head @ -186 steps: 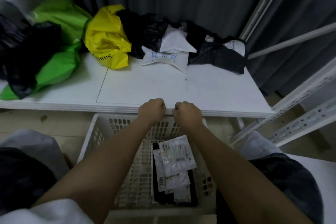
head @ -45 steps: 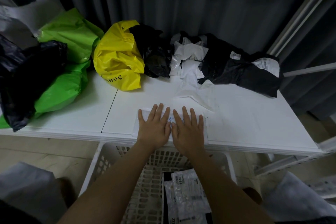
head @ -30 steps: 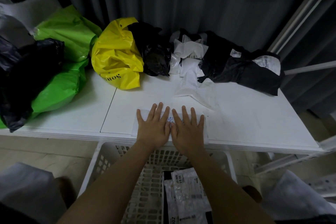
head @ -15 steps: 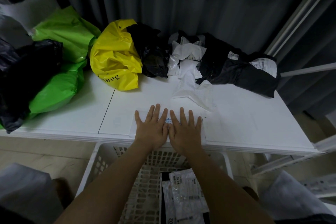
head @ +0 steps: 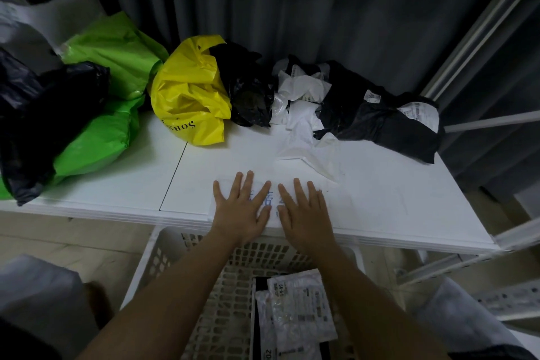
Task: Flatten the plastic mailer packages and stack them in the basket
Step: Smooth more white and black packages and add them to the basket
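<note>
At 6 o'clock, closest, the white basket [head: 163, 260] sits on the floor under the desk edge. A few flat mailers [head: 298, 310] with labels lie in it, on something black.

Just past it, at the near edge of the white desk [head: 394, 202], lies a white mailer [head: 270, 204] with blue writing. The left hand [head: 241, 207] and right hand [head: 304, 210] press flat on it, side by side. The fingers are straight and spread apart.

At 12 o'clock, a crumpled white bag [head: 304, 137] lies just behind the hands. Farther back sit a yellow bag [head: 190, 96], black bags [head: 380, 123] at 1 o'clock, and green bags [head: 111, 67] at 10 o'clock.

Half a second ago the hands touched each other; now there is a small gap between them.
</note>
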`<state>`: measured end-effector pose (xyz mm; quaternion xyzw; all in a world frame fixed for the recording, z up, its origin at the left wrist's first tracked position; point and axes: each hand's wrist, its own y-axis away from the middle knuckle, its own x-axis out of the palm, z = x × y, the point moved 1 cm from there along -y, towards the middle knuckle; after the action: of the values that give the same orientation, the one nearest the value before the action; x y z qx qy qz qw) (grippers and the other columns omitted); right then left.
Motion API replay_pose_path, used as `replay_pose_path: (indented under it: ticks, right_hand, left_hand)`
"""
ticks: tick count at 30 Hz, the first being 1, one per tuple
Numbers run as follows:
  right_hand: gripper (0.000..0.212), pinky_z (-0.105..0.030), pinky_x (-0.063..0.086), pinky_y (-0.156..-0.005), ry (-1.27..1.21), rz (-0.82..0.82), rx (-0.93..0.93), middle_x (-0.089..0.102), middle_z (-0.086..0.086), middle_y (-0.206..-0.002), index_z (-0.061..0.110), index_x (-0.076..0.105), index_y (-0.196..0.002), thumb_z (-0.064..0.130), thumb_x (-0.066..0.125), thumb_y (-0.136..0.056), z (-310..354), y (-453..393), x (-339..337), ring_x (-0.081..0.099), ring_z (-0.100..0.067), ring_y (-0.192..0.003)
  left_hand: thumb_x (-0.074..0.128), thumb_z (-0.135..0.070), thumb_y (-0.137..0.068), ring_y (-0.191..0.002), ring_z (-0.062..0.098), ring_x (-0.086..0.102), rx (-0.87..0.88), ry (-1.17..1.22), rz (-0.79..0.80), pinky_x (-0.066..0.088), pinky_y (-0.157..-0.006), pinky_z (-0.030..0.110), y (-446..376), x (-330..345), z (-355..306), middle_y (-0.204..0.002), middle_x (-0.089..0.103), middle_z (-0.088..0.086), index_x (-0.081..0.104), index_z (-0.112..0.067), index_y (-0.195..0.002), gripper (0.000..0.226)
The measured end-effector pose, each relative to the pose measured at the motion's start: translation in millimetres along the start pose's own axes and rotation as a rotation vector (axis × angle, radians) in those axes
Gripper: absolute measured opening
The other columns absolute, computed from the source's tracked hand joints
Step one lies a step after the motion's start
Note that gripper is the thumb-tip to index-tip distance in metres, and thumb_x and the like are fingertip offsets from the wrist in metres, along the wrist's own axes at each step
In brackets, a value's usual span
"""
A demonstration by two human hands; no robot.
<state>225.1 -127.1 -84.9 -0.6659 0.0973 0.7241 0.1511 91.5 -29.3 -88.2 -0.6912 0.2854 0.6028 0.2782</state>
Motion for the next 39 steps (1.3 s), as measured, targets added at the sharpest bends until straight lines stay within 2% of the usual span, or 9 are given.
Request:
replay_pose_path:
  ticks: [11,14,18,22,24,27,32,36,39]
  right_hand:
    - [0.055,-0.055,0.024,-0.11,-0.015,-0.117,0.064,0.043,-0.02,-0.145,0.022,0.044,-0.144,0.044,0.025,-0.097,0.4,4.0,10.1,0.038,-0.043,-0.135]
    - [0.055,-0.055,0.025,-0.111,-0.021,-0.117,0.067,0.043,-0.021,-0.146,0.021,0.044,-0.144,0.043,0.026,-0.096,-0.3,2.7,9.0,0.037,-0.043,-0.135]
    - [0.057,-0.055,0.02,-0.114,-0.031,-0.053,0.054,0.038,-0.02,-0.149,0.023,0.039,-0.147,0.045,0.022,-0.097,0.4,3.1,6.7,0.031,-0.043,-0.139]
    - [0.064,-0.054,0.004,-0.116,-0.033,0.008,0.039,0.028,-0.017,-0.155,0.026,0.032,-0.149,0.052,0.009,-0.095,-0.9,2.2,1.5,0.02,-0.041,-0.144]
    - [0.069,-0.053,0.003,-0.117,-0.017,0.011,-0.014,0.029,-0.015,-0.155,0.024,0.033,-0.149,0.057,0.003,-0.097,-3.3,6.0,1.1,0.022,-0.039,-0.144]
    - [0.071,-0.053,0.013,-0.115,0.01,0.005,-0.116,0.035,-0.015,-0.152,0.019,0.037,-0.147,0.064,0.014,-0.097,-5.7,16.9,6.4,0.029,-0.036,-0.141]
    - [0.075,-0.054,0.019,-0.111,0.055,0.02,-0.113,0.037,-0.018,-0.15,0.018,0.033,-0.148,0.068,0.027,-0.092,-7.5,23.8,15.2,0.034,-0.039,-0.138]
    - [0.077,-0.055,0.035,-0.107,0.101,0.132,-0.087,0.046,-0.019,-0.144,0.019,0.033,-0.144,0.065,0.031,-0.084,-7.0,14.8,10.3,0.045,-0.04,-0.13]
    - [0.078,-0.056,0.018,-0.114,0.129,0.189,-0.149,0.02,-0.02,-0.157,0.017,0.016,-0.153,0.06,0.038,-0.092,-8.3,10.3,-2.0,0.021,-0.042,-0.143]
  left_hand:
    - [-0.028,-0.081,-0.064,-0.147,0.03,-0.01,0.086,0.017,0.099,-0.006,-0.11,0.064,3.4,0.3,8.8,-0.16,-0.01,0.008,-0.002,-0.035,-0.152,0.102]
    - [-0.008,-0.088,-0.07,-0.147,0.034,0.002,0.178,0.016,0.12,0.003,-0.11,0.066,13.0,-5.6,20.9,-0.16,0.001,0.01,0.008,-0.029,-0.153,0.103]
    - [0.044,-0.076,-0.076,-0.132,0.041,0.043,0.153,-0.11,0.066,0.038,-0.093,0.066,27.8,-1.1,31.2,-0.147,0.04,0.02,0.031,-0.025,-0.146,0.087]
    - [0.077,-0.06,-0.064,-0.126,0.042,0.049,0.118,-0.078,0.0,0.039,-0.095,0.063,28.7,2.6,25.7,-0.139,0.048,0.024,0.041,-0.025,-0.142,0.093]
    - [0.076,-0.057,-0.068,-0.129,0.043,0.045,0.116,-0.068,-0.022,0.033,-0.102,0.06,29.6,1.0,24.4,-0.142,0.044,0.025,0.045,-0.023,-0.142,0.087]
    - [0.058,-0.055,-0.086,-0.145,0.041,0.014,0.122,-0.049,-0.024,0.008,-0.116,0.051,30.0,-1.7,25.2,-0.157,0.011,0.021,0.02,-0.028,-0.151,0.08]
    - [0.072,-0.055,-0.074,-0.134,0.045,0.037,0.129,-0.035,0.016,0.031,-0.107,0.056,28.2,1.9,26.0,-0.147,0.035,0.027,0.038,-0.024,-0.146,0.085]
    - [0.047,-0.056,-0.092,-0.147,0.037,-0.007,0.1,-0.068,0.081,-0.001,-0.118,0.046,26.9,-2.5,24.1,-0.159,-0.008,0.019,0.0,-0.032,-0.152,0.08]
    - [0.044,-0.06,-0.091,-0.147,0.034,-0.01,0.083,-0.071,0.172,-0.001,-0.118,0.044,25.6,-15.1,19.6,-0.159,-0.013,0.017,-0.005,-0.034,-0.152,0.082]
